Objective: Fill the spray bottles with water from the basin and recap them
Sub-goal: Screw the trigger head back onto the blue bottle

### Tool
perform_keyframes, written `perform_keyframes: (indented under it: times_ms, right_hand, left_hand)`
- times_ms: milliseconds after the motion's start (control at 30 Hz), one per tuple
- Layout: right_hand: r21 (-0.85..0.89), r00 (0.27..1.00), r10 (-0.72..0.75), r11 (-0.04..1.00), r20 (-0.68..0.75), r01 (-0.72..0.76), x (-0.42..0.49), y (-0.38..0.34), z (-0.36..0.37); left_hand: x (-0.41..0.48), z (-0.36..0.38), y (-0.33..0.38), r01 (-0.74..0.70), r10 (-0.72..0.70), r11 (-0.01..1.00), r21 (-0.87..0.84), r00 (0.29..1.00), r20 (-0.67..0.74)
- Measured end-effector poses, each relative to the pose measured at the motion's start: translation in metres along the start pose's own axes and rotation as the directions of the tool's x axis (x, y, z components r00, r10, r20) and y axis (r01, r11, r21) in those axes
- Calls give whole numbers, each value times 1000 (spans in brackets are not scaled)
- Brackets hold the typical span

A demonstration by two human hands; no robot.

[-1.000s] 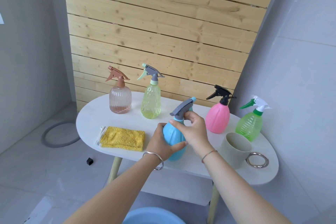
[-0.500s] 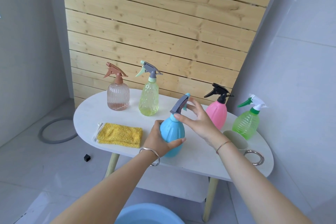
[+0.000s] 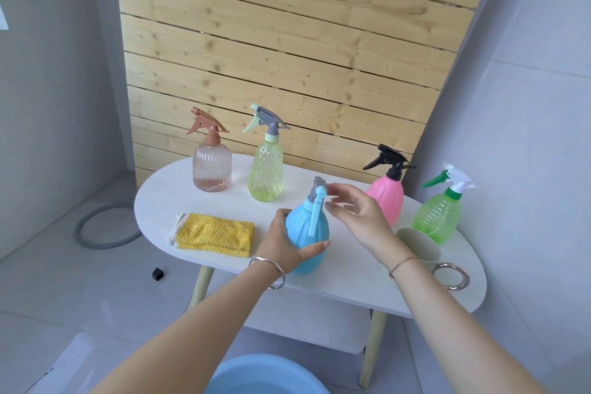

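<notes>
A light-blue spray bottle [image 3: 307,230] stands near the front of the white oval table [image 3: 166,198]. My left hand [image 3: 281,246] grips its body from the left. Its grey-and-blue spray head [image 3: 318,189] sits on the neck with the trigger hanging towards me. My right hand [image 3: 358,217] hovers just right of the head, fingers loosely spread and blurred, holding nothing. The rim of a blue basin [image 3: 265,376] shows on the floor at the bottom edge.
Capped bottles stand on the table: brownish-pink [image 3: 211,166], yellow-green [image 3: 265,169], pink [image 3: 387,198] and green [image 3: 438,214]. A beige cup [image 3: 422,253] with a metal ring handle sits front right, a yellow cloth [image 3: 214,233] front left. A grey hose ring [image 3: 105,227] lies on the floor.
The spray head has turned so its trigger now points towards me. My right hand has come off the head and opened beside it. My left hand keeps its hold on the bottle.
</notes>
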State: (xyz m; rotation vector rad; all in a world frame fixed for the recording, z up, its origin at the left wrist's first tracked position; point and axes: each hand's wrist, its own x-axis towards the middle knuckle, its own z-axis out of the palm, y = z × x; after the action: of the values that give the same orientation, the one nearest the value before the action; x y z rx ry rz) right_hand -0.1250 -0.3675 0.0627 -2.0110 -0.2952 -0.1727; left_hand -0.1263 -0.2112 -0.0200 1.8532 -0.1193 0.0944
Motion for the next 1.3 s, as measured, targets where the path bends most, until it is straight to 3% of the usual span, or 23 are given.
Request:
perform_keyframes:
  times_ms: [67, 133, 200, 367, 467, 600, 833, 967, 1133, 1300]
  right_hand:
    - [27, 982, 55, 998, 182, -61, 8, 5, 7]
    - [73, 963, 70, 993, 259, -91, 12, 5, 13]
    - [97, 980, 34, 994, 197, -54, 13, 7, 18]
    - [100, 991, -29, 994, -127, 42, 3, 7, 32]
    - [70, 998, -56, 996, -37, 58, 4, 7, 30]
    - [215, 984, -17, 976, 178, -22, 5, 11, 17]
    - [163, 996, -92, 982, -9, 92, 0, 15, 27]
    - [132, 993, -64, 988, -96, 77, -2, 15, 33]
    - [112, 994, -36, 993, -101, 47, 3, 13, 31]
    - [231, 983, 41, 973, -182, 2, 14, 10, 26]
  left_hand:
    - [2, 0, -2, -2, 2, 1000, 1, 1000, 5]
    - [2, 1, -1, -5, 5, 1000, 3, 1000, 8]
    - [3, 0, -3, -7, 7, 1000, 11, 1000, 13]
    - [5, -3, -3, -33, 30, 999, 36, 996, 83]
    - [9, -15, 5, -21, -4, 993, 118, 979, 205]
    - [18, -28, 10, -14, -49, 984, 176, 937, 346]
    - [18, -22, -2, -16, -11, 996, 84, 950, 313]
    - [18, -22, -1, -21, -11, 995, 100, 950, 312]
    - [19, -27, 3, 8, -48, 993, 117, 938, 343]
    - [30, -48, 2, 10, -51, 992, 123, 942, 333]
